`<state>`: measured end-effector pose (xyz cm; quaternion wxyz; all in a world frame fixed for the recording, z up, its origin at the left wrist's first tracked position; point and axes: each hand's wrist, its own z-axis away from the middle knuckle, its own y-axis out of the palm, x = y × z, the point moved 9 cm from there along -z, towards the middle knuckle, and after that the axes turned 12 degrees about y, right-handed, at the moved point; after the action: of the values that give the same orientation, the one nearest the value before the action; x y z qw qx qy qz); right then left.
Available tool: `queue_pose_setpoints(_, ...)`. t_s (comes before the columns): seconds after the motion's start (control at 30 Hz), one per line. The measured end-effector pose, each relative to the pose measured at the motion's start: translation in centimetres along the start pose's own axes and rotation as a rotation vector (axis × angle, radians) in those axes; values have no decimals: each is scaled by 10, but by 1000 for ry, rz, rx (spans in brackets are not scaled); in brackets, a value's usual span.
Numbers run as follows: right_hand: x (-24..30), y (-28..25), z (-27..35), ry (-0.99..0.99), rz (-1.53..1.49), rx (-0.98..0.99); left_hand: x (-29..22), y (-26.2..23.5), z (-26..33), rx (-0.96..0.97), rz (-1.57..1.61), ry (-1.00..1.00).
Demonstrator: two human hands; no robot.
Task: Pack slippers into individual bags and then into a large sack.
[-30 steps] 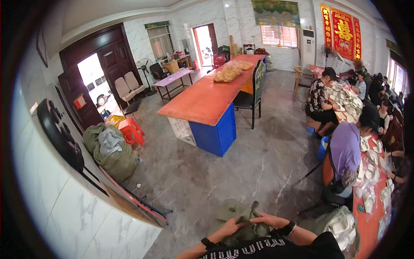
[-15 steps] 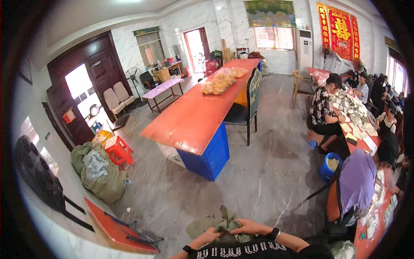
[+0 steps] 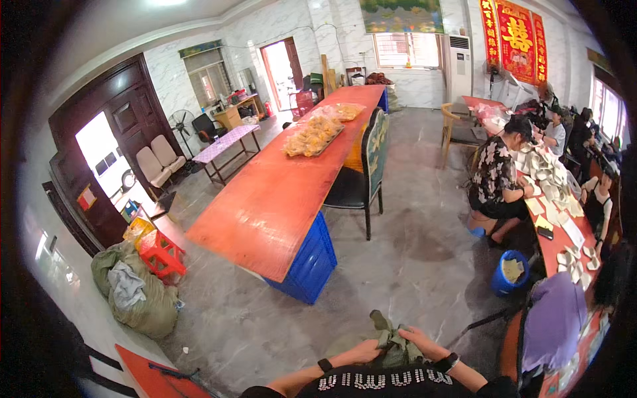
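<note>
At the bottom of the view, both hands hold a bunched piece of grey-green cloth [image 3: 393, 346] in front of my black top. My left hand [image 3: 362, 351] grips its left side, fingers curled in. My right hand [image 3: 421, 341] grips the other side, thumb along the top. One end of the cloth sticks up above the hands, and more of it hangs below. Whether it is a sack cannot be made out. Dark bands circle both wrists.
Ahead stands a long red-topped table [image 3: 252, 222] on blue crates [image 3: 308, 265], with bagged orange goods [image 3: 314, 136] and a chair [image 3: 371, 166] beside it. A stuffed green sack [image 3: 142, 298] and red stool [image 3: 161, 253] are left. People work at tables right, near a blue bucket [image 3: 509, 272].
The red-topped table looks nearer and has shifted left and down in the view. My hands have moved right in the picture, still holding the cloth.
</note>
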<state>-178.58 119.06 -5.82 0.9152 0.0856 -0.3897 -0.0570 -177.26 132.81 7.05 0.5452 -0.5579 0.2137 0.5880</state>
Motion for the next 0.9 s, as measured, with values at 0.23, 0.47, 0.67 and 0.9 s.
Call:
queue_pose_setpoints(0.23, 175, -50, 67, -65, 15, -171, 31, -42, -120, 6, -139, 49)
queue_pose_setpoints(0.47, 166, -155, -67, -104, -77, -204, 21, -96, -174, -272, 40, -16)
queue_pose_setpoints(0.67, 249, -135, -57, -71, -74, -182, 86, -137, -226, -245, -25, -168)
queue_pose_setpoints(0.9, 331, -161, -85, -189, -153, -160, 45, -207, -280, 87, -67, -120)
